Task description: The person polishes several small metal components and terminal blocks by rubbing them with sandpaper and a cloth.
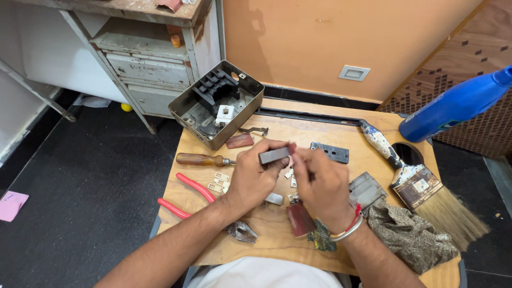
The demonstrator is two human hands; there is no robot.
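Bright even indoor light, soft shadows, sharp centre, wide-angle bending at edges

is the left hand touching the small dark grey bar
Touching. The head view shows the left hand gripping the dark grey bar by its left end, fingers wrapped against it.

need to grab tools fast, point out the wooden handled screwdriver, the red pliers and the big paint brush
wooden-handled screwdriver (200, 159): head view, middle of its brown handle
red-handled pliers (196, 188): head view, on the upper red handle
large paint brush (449, 213): head view, on the pale bristles
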